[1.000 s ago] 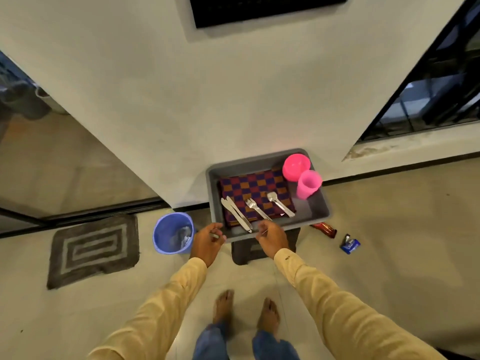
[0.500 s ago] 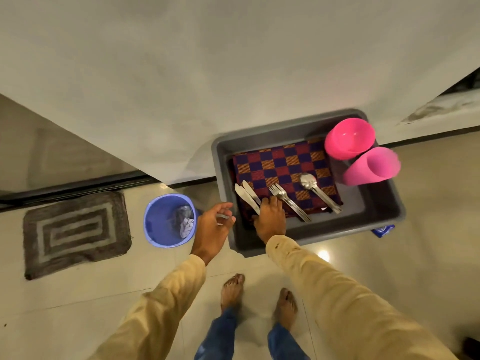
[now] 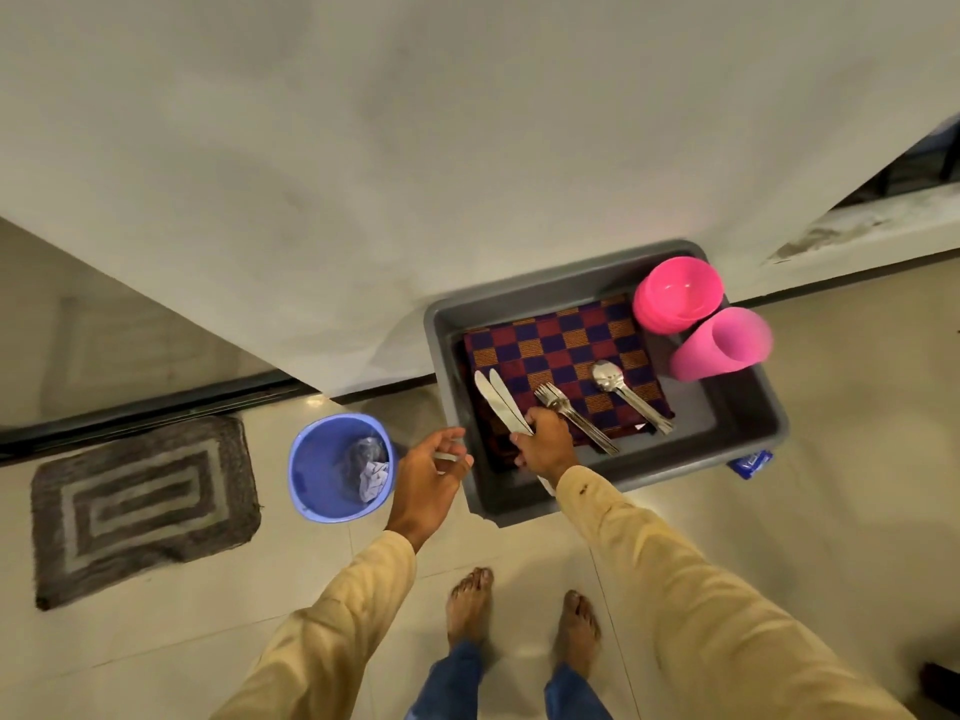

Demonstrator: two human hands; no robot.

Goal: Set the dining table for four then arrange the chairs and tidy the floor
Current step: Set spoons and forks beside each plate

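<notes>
Head view, looking straight down. Grey tub (image 3: 727, 423) sits right of centre, its far edge against the white wall (image 3: 415, 148). Inside it a checked cloth (image 3: 561, 350) covers most of the bottom. On the cloth, from frame left to right: knives (image 3: 496, 397), forks (image 3: 571, 415), spoons (image 3: 626, 392), all lying slantwise with their working ends toward the upper left. Stacked pink bowls (image 3: 678, 293) stand in the tub's upper right corner; pink cups (image 3: 722, 345) lie tilted just below them, touching the bowls and resting over the tub's right rim.

Right hand (image 3: 545, 444) is at the tub's lower left, fingers curled round the knife handles; the two blades stick out above the knuckles. Whether the blades touch the cloth: cannot tell.

Left hand (image 3: 428, 475) is just left of the tub, outside it, thumb and fingers pinching a thin pale piece (image 3: 447, 456); too small to identify.

Blue bucket (image 3: 317, 475) stands on the floor left of that hand, crumpled paper (image 3: 373, 475) in it. Grey doormat (image 3: 140, 506) at lower left. Blue wrapper (image 3: 748, 464) shows under the tub's right edge. Bare feet (image 3: 470, 605) at bottom centre.
</notes>
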